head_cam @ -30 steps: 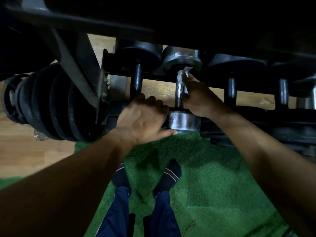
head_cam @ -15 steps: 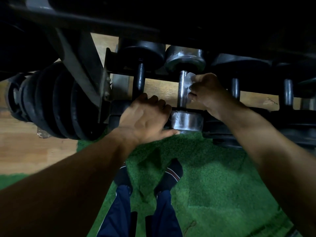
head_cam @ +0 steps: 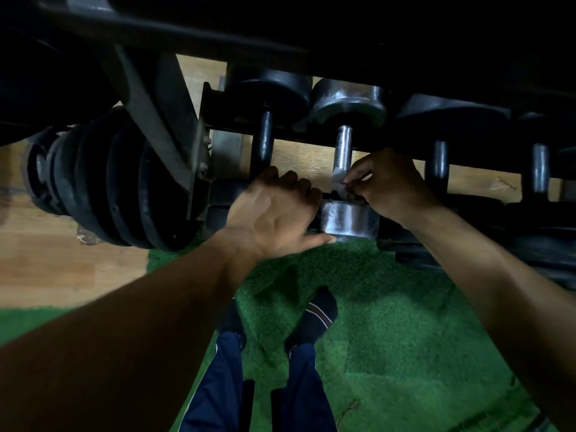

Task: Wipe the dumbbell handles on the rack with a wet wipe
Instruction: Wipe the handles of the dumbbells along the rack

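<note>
— Head view: chrome dumbbell (head_cam: 346,157) lying across the lower tier of the rack (head_cam: 174,126), between black dumbbells (head_cam: 264,132), above the green turf (head_cam: 389,307). Near silver head (head_cam: 347,219) turned toward the feet. Where to take hold?

— Not on the knurled handle (head_cam: 343,145); needed free for wiping. Better on the near head, as done now: left hand (head_cam: 274,213) laid over the near rail, fingers curled on top, thumb stretched under the silver head. Looks like steadying, not lifting.

— And the wet wipe (head_cam: 338,182)?

— Pinched in the right hand (head_cam: 386,185), fingers bent around it, pressed at the near end of the handle, close to the head. Soft, thin, limp; easy to bunch or tear on the rough knurling.

— Heavy piece?

— Probably solid metal, stiff, heavy enough to stay put, yet round and able to roll on the rails. Polished head likely slippery when damp. Wrapping the wipe around the bar seems safest.

— Other handles?

— Black ones on both sides, smooth; cannot tell whether already wiped.
</note>
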{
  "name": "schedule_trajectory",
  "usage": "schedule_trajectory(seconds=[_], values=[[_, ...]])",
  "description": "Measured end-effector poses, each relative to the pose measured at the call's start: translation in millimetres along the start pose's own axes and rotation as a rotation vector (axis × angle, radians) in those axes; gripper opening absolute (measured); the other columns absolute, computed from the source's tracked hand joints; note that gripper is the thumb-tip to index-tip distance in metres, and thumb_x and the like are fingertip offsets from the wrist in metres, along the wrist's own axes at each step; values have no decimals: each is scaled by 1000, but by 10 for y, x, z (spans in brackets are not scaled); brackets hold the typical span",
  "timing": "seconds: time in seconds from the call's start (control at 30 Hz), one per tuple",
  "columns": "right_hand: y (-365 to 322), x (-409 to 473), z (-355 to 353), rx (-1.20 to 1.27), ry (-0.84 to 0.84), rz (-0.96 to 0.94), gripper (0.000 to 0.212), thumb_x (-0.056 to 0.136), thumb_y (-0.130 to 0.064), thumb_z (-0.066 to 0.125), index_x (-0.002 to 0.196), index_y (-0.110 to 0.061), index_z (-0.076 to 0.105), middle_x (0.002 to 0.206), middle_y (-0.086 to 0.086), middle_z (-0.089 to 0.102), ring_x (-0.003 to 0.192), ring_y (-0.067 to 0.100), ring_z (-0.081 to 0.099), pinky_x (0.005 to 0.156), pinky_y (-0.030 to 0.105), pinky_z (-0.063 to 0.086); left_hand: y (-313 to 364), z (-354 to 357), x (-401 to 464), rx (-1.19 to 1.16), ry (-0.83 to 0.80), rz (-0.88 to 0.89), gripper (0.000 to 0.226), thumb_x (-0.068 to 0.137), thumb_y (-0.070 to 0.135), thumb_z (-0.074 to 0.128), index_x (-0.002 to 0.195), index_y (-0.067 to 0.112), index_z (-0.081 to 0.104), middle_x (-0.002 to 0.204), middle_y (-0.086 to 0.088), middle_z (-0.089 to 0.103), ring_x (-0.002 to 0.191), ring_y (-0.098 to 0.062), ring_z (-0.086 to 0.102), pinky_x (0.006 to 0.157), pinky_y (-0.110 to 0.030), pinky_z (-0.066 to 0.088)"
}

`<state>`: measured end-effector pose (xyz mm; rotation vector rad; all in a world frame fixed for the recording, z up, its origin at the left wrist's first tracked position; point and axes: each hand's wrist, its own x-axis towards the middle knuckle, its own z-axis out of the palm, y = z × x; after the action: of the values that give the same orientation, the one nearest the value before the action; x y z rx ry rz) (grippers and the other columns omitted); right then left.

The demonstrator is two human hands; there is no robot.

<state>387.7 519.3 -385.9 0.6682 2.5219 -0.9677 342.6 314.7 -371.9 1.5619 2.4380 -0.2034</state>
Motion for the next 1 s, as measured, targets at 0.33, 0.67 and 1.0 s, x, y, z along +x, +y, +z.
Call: schedule_trajectory(seconds=[0.33,0.67,1.0], values=[[-47,17,-7,-61,-26,13,17,77,1,70,73,-15,68,78,-1,68,83,16,67,72,28,54,1,37,13,0,-18,-6,83,89,85,29,112,15,65,107,-6,67,100,-27,61,93,-43,44],[45,367,148,612,15,406,24,93,2,54,78,-16,56,82,3,58,79,15,60,79,31,52,1,67,4,-7,-17,-9,81,89,86,26,114,17,61,110,-5,65,104,-26,59,94,-43,41],[-117,383,47,826,-116,713,27,81,11,40,77,-6,61,80,19,61,76,34,64,79,47,56,0,54,11,-7,-33,-7,80,89,86,28,114,17,62,111,-5,65,104,-26,59,93,-43,42]])
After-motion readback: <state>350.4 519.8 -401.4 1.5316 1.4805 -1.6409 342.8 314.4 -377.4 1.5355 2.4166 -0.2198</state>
